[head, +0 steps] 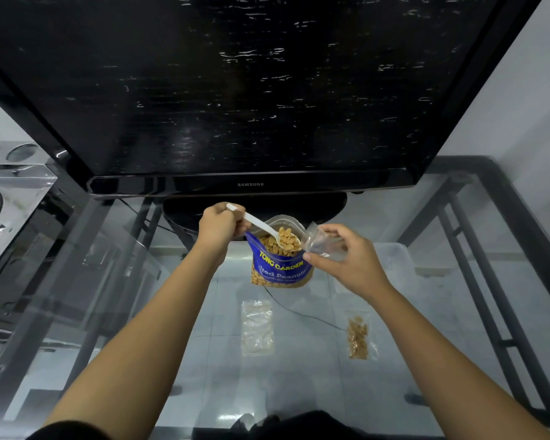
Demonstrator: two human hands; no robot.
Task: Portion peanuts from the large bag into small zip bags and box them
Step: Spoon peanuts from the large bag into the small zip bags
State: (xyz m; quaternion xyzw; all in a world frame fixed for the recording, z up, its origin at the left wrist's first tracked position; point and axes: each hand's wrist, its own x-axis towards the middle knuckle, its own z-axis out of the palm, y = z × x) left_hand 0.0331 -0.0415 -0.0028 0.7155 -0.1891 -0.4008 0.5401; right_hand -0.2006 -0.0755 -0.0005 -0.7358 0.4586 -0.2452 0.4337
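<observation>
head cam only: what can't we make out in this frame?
- Box for finished bags: not identifiable in the head view.
- Peanut bag label: first letters hidden by a fold.
- Small zip bag contents: clear film, partly covered by the right hand.
- Spoon handle end: inside the left hand.

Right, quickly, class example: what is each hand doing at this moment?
Left hand: grips the white spoon, loaded with peanuts.
Right hand: pinches the small zip bag.

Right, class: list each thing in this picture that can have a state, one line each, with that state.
large peanut bag: open, upright
spoon: loaded with peanuts, over the large bag
small zip bag: held open, empty
left hand: grips the spoon
right hand: pinches the small zip bag
filled zip bag: lying flat
television: off
</observation>
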